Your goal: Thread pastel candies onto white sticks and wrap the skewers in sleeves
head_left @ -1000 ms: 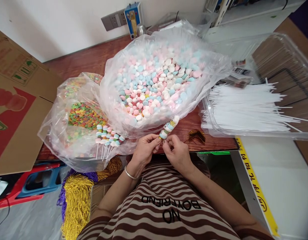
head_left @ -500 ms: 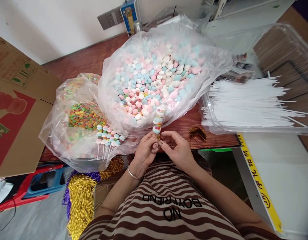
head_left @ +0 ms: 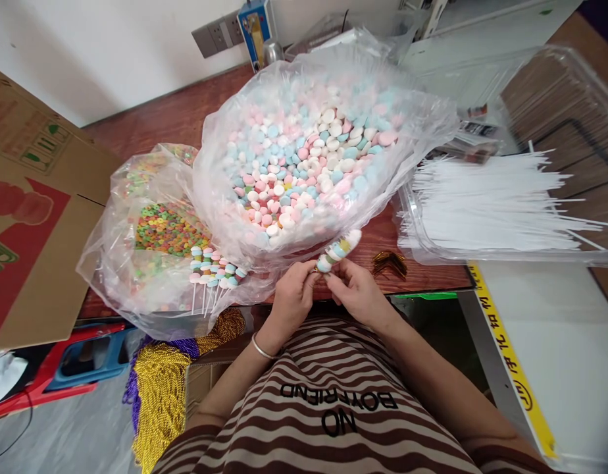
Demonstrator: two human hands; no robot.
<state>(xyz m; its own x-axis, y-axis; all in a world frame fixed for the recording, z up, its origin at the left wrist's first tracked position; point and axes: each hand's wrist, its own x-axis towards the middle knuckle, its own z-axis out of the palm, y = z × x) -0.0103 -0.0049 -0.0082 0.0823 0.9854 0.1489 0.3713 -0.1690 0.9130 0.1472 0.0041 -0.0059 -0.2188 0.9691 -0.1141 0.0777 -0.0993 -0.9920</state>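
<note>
A marshmallow skewer (head_left: pixel 339 250), with white, blue, green and yellow pieces in a clear wrapper, tilts up to the right in front of me. My left hand (head_left: pixel 295 289) pinches at its lower end, where a speck of gold twist tie shows. From the other side my right hand (head_left: pixel 359 291) closes its fingers round the base of the skewer. The stick itself is hidden by my fingers. Several gold twist ties (head_left: pixel 389 263) lie on the table, right of my right hand. Finished-looking marshmallow skewers (head_left: pixel 215 268) rest on plastic at the left.
A big clear bag of pastel marshmallows (head_left: pixel 308 158) spreads behind my hands. Left of it sits a bag of coloured ring candies (head_left: pixel 170 230). White sticks (head_left: pixel 491 204) fill a clear tray at the right. A cardboard box (head_left: pixel 42 197) stands far left.
The skewer has turned from nearly upright to leaning right, and a different side of it faces me. My left hand has rolled over, its back now upward; both hands stay close together.
</note>
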